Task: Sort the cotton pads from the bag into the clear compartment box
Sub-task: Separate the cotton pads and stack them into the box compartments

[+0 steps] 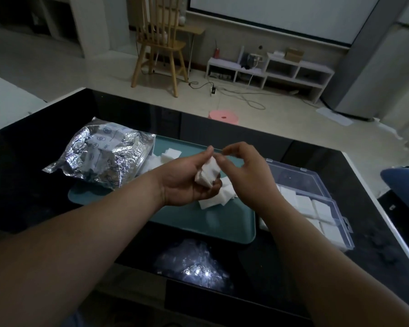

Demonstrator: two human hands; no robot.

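crinkled foil bag (99, 159), glossy black table (21, 175)

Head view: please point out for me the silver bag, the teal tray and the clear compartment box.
silver bag (99, 156), head view, on its crumpled middle.
teal tray (222, 226), head view, on the bare near part of its floor.
clear compartment box (295, 177), head view, on its clear far part.

Both forearms are running off the bottom edge. The left hand (189, 182) is covering the lower part of the cotton pads (208, 173) it is holding. Whether the right hand (248, 171) is pinching the top pad is too fine to tell. The right forearm is hiding the lower left part of the clear compartment box (326, 208). Print on the silver bag (104, 156) is too small to read. A blue shape (404, 182) is running off the right edge.
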